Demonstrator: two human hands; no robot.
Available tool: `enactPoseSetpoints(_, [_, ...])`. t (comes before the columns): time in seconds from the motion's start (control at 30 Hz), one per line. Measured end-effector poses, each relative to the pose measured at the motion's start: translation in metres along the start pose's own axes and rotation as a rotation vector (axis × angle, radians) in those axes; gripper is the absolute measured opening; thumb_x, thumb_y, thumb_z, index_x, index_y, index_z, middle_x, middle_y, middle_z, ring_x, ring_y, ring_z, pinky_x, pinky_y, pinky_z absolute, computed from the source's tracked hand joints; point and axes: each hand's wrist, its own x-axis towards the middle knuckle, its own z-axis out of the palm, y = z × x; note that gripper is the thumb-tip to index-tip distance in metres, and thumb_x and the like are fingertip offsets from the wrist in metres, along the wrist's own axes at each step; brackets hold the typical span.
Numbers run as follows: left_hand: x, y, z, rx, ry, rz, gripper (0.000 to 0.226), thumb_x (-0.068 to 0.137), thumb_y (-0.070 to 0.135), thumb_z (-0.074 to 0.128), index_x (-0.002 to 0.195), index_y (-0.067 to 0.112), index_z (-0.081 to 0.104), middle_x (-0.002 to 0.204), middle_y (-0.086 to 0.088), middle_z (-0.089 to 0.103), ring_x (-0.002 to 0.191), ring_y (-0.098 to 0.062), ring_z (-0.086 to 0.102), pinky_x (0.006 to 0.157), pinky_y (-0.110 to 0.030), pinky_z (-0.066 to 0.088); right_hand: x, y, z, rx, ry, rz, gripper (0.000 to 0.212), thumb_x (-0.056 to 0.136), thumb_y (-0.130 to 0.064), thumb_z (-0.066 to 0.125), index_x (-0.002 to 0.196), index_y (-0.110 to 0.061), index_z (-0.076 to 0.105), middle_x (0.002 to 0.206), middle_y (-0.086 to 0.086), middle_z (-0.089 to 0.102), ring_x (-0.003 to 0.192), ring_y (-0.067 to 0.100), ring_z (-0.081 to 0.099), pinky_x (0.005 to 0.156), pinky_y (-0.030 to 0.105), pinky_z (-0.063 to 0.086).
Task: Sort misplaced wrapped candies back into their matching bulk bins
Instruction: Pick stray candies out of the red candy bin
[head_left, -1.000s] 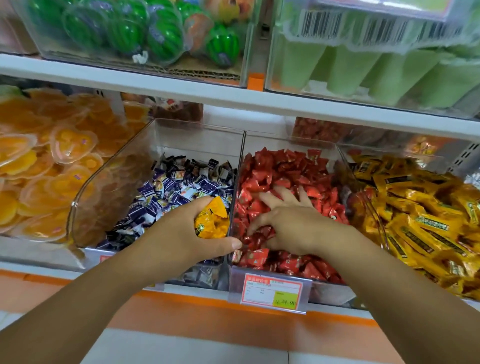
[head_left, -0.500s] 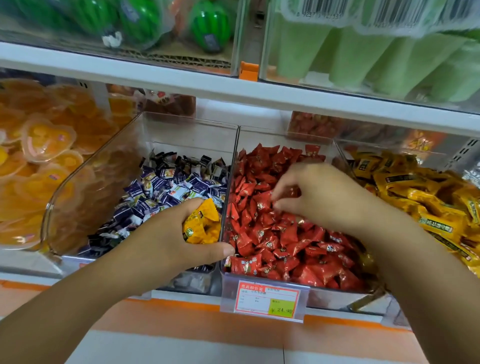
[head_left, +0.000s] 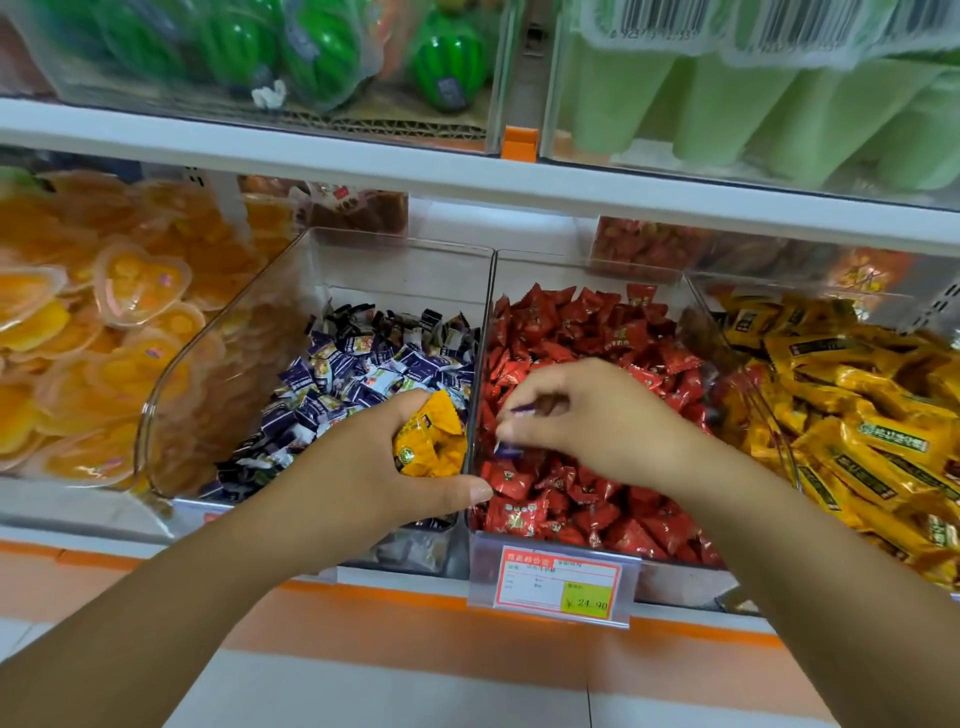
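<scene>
Hands apart at frame centre, each clamped on candy. Pinches a purple-wrapped candy (head_left: 508, 450) in the right hand's (head_left: 587, 421) fingertips, just above the red candies (head_left: 571, 322), near the red bin's (head_left: 587, 262) left wall. Grips a fistful of yellow candies (head_left: 428, 441) in the left hand (head_left: 358, 467), over the front right corner of the purple bin (head_left: 395, 239), thumb tip reaching across the clear wall between both bins. Open room above the back halves of both bins, under the white shelf (head_left: 311, 161) edge. Yellow bin (head_left: 698, 291) touching at right; jelly cups (head_left: 130, 280) at far left. Price tag (head_left: 558, 584) on the red bin's front lip.
</scene>
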Motion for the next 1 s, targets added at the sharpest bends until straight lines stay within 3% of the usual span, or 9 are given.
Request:
enactPoseSetpoints(0.1, [0.000,-0.003,0.000,0.031,0.010,-0.014,0.103,0.048,0.066,0.073,0.141,0.043,0.035,0.097,0.026,0.068,0.103,-0.032,0.066,0.088,-0.045,0.055,-0.003,-0.004,-0.012,0.164,0.322,0.012,0.010,0.084,-0.035,0.070,0.085,-0.026,0.072,0.080,-0.006,0.068,0.068,0.003,0.057,0.064,0.013,0.045])
enactPoseSetpoints(0.2, [-0.002,-0.001,0.002,0.013,0.004,-0.008,0.096,0.050,0.063,0.073,0.137,0.050,0.035,0.090,0.029,0.067,0.093,-0.027,0.069,0.088,-0.039,0.055,0.005,-0.020,-0.010,0.317,0.519,-0.048,0.005,0.088,-0.029,0.066,0.091,-0.030,0.071,0.085,-0.007,0.071,0.077,0.007,0.065,0.073,0.020,0.052])
enactPoseSetpoints(0.3, [-0.003,0.003,0.003,-0.010,0.013,0.004,0.064,0.055,0.060,0.072,0.108,0.064,0.037,0.079,0.041,0.061,0.076,-0.007,0.063,0.075,-0.018,0.052,0.021,-0.027,-0.004,0.338,0.330,-0.067,0.021,0.092,-0.020,0.061,0.112,-0.022,0.069,0.098,-0.009,0.072,0.087,0.004,0.067,0.086,0.024,0.053])
enactPoseSetpoints(0.4, [-0.002,0.002,0.002,0.036,0.021,0.015,0.098,0.050,0.067,0.069,0.140,0.051,0.032,0.110,0.032,0.058,0.088,-0.012,0.069,0.082,-0.026,0.057,0.020,-0.024,-0.024,0.159,0.227,-0.063,0.018,0.093,-0.018,0.060,0.102,-0.031,0.070,0.098,-0.014,0.071,0.095,0.003,0.065,0.094,0.026,0.049])
enactPoseSetpoints(0.5, [-0.002,0.002,0.002,0.053,0.034,0.008,0.111,0.050,0.065,0.068,0.149,0.039,0.023,0.111,0.033,0.054,0.093,-0.015,0.065,0.079,-0.024,0.054,0.001,-0.014,-0.036,-0.136,-0.214,-0.067,0.020,0.089,-0.023,0.066,0.103,-0.037,0.070,0.103,-0.021,0.067,0.099,-0.008,0.059,0.097,0.019,0.043])
enactPoseSetpoints(0.6, [-0.002,0.001,0.002,0.067,0.046,0.020,0.113,0.047,0.067,0.066,0.148,0.041,0.023,0.129,0.027,0.052,0.101,-0.005,0.062,0.081,-0.017,0.050,-0.011,0.001,-0.004,-0.377,-0.581,-0.051,0.038,0.087,-0.031,0.066,0.119,-0.050,0.059,0.137,-0.022,0.047,0.138,0.004,0.026,0.118,0.041,0.015])
enactPoseSetpoints(0.67, [-0.001,0.000,0.002,0.066,0.045,0.040,0.097,0.047,0.066,0.066,0.136,0.054,0.029,0.100,0.041,0.059,0.089,-0.005,0.064,0.072,-0.013,0.050,-0.011,0.009,0.017,-0.544,-0.580,-0.050,0.046,0.087,-0.033,0.062,0.125,-0.057,0.050,0.152,-0.022,0.024,0.145,0.010,-0.002,0.116,0.055,-0.008])
enactPoseSetpoints(0.8, [-0.003,0.005,0.003,0.049,0.015,0.066,0.035,0.051,0.061,0.066,0.077,0.069,0.044,0.066,0.047,0.053,0.066,0.001,0.054,0.058,-0.005,0.044,-0.004,0.018,0.033,-0.737,-0.499,-0.077,0.052,0.088,-0.028,0.058,0.131,-0.054,0.044,0.155,-0.011,0.012,0.144,0.023,0.001,0.111,0.059,0.004])
enactPoseSetpoints(1.0, [-0.001,-0.001,0.004,0.027,0.036,0.084,0.049,0.052,0.061,0.068,0.095,0.057,0.045,0.084,0.048,0.058,0.083,0.010,0.062,0.066,-0.001,0.045,0.008,0.022,0.041,-0.729,-0.248,-0.108,0.043,0.082,-0.024,0.062,0.121,-0.040,0.055,0.119,-0.002,0.039,0.111,0.027,0.036,0.087,0.043,0.037])
